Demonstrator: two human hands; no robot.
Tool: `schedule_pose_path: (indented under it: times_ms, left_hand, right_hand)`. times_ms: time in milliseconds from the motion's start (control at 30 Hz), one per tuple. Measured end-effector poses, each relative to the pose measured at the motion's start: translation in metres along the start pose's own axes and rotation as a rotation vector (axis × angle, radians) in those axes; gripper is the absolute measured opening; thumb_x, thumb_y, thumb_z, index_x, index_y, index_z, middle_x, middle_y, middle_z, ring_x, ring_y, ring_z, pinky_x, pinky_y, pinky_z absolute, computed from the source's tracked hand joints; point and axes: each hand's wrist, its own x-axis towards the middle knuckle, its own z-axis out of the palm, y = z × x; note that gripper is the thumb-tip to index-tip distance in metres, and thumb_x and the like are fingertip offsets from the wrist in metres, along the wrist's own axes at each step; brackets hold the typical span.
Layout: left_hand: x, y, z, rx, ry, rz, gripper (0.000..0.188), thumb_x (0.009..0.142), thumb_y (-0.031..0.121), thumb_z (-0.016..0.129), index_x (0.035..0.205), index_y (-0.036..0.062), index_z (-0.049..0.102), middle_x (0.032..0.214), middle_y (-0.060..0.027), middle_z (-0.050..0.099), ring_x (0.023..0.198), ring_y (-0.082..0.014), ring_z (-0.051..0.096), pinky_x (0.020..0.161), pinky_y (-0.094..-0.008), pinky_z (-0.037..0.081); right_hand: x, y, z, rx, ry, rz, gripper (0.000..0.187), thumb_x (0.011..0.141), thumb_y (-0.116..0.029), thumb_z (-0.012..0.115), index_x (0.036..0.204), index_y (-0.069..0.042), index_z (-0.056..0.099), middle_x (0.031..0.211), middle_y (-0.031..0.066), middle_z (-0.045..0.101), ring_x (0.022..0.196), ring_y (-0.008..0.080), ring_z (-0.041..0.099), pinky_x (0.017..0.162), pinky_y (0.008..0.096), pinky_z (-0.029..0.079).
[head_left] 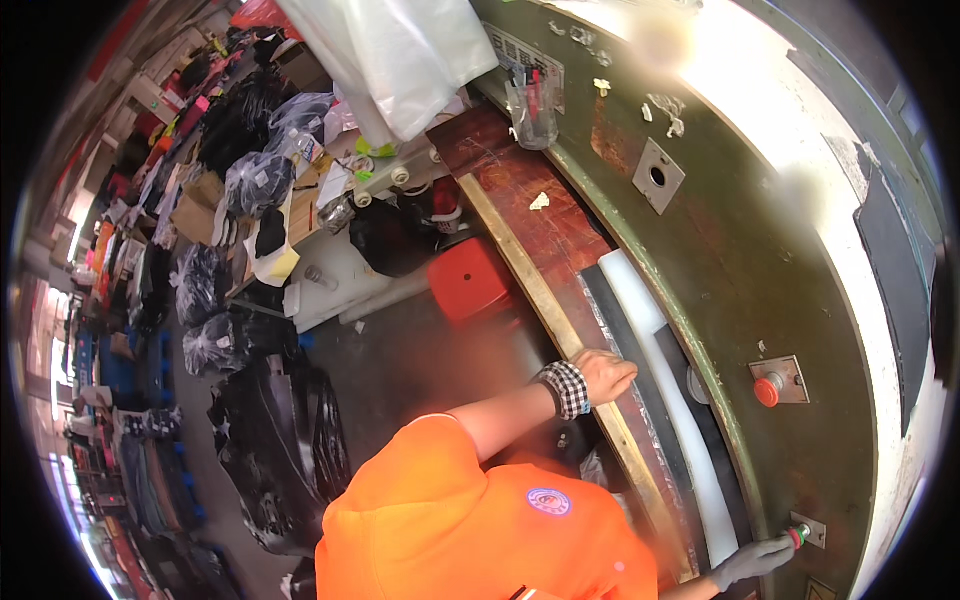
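Observation:
My left hand [606, 377] is bare, with a black-and-white checked band at the wrist. Its fingers are curled over the red-brown work ledge [570, 238], next to the wooden strip [525, 268] along its near edge; what they may hold is hidden. My right hand [752, 563] wears a grey glove and reaches out at the lower right. Its fingers are stretched, with the tips at a green-ringed push button [800, 536] on the green machine panel [715, 270]. A long white strip [690, 440] lies in the dark bed of the machine, between the ledge and the panel.
A red emergency-stop button [767, 391] sticks out of the panel. A clear cup of pens [533, 115] hangs at the ledge's far end. Left of the ledge are a red stool [468, 280], a cluttered table [335, 265] and black plastic bags [285, 450] on the floor.

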Motion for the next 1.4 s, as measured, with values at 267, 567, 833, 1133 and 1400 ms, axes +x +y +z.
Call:
schedule_pose_path:
  times_ms: [267,567,833,1133,1400]
  left_hand:
    - [-0.010,-0.008,0.002,-0.074,-0.015,-0.033,0.014,0.085,0.017,0.065,0.079,0.0050,0.067,0.074,-0.0125,0.066,0.072,-0.0328,0.066,0.068,-0.0440,0.055]
    - [-0.076,-0.002,-0.039,0.020,-0.145,0.035,0.006,0.085,0.012,0.067,0.088,0.0082,0.070,0.078,-0.0129,0.070,0.070,-0.0314,0.069,0.064,-0.0406,0.055]
    - [-0.049,0.009,-0.057,-0.056,0.048,-0.058,0.023,0.092,0.008,0.061,0.113,0.0011,0.068,0.084,-0.0159,0.067,0.078,-0.0342,0.064,0.071,-0.0440,0.051]
    - [-0.091,0.008,-0.065,0.250,-0.132,0.093,0.034,0.088,0.005,0.066,0.122,0.0044,0.066,0.079,-0.0108,0.054,0.073,-0.0292,0.057,0.067,-0.0407,0.049]
    - [-0.087,0.007,-0.061,0.247,-0.083,0.120,0.036,0.085,0.005,0.068,0.121,0.0066,0.068,0.076,-0.0086,0.053,0.068,-0.0270,0.056,0.063,-0.0401,0.048]
  right_hand:
    - [-0.169,-0.036,0.011,0.038,-0.636,-0.242,0.029,0.098,-0.016,0.062,0.117,0.006,0.067,0.114,0.0222,0.067,0.106,0.0349,0.063,0.098,0.0422,0.048]
    - [-0.174,-0.100,-0.023,0.246,-0.564,-0.029,0.015,0.092,-0.006,0.062,0.102,0.002,0.071,0.092,0.0208,0.070,0.087,0.0335,0.066,0.079,0.0398,0.051]
    - [-0.174,-0.215,0.083,0.089,-0.569,-0.383,0.090,0.067,-0.042,0.082,0.139,-0.001,0.046,0.132,0.0324,0.048,0.126,0.0517,0.040,0.113,0.0571,0.029]
    - [-0.186,-0.213,0.028,1.055,-0.706,0.568,0.081,0.071,-0.016,0.085,0.141,0.001,0.048,0.131,0.0179,0.059,0.117,0.0239,0.059,0.102,0.0330,0.046]
    - [-0.187,-0.168,-0.007,0.250,-0.474,-0.002,0.086,0.062,-0.024,0.086,0.138,-0.008,0.048,0.130,0.0225,0.050,0.122,0.0388,0.049,0.103,0.0480,0.042]
